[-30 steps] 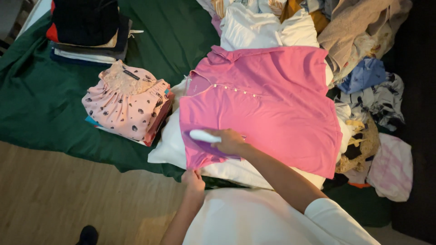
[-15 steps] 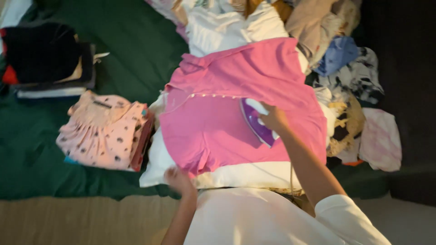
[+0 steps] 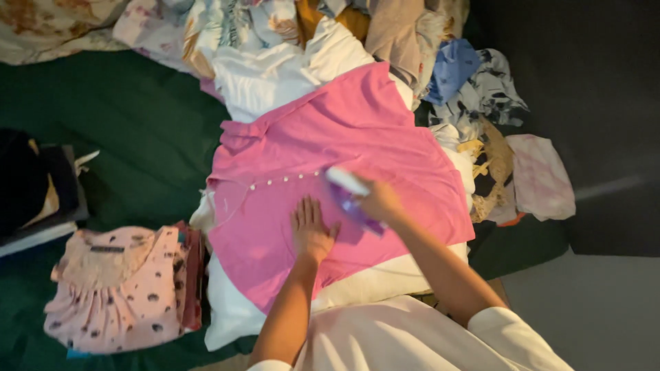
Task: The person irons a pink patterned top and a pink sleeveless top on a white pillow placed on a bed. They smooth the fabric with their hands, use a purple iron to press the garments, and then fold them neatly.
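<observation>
A pink shirt (image 3: 357, 144) with a row of small white buttons lies spread over a white padded cloth (image 3: 237, 319) on a green blanket. My left hand (image 3: 311, 230) rests flat on the shirt's lower middle, fingers apart. Just to its right, my right hand (image 3: 379, 200) grips a purple and white clothes iron (image 3: 349, 196), blurred, over the shirt near the buttons.
A folded pink spotted garment (image 3: 117, 288) lies at the lower left on the green blanket (image 3: 130, 130). A dark stack of folded clothes (image 3: 34, 182) sits at the left edge. A heap of loose clothes (image 3: 454, 75) fills the top and right.
My left hand has moved from the shirt's bottom edge up onto its middle and lies flat. The iron in my right hand has shifted from the shirt's right side toward the buttons.
</observation>
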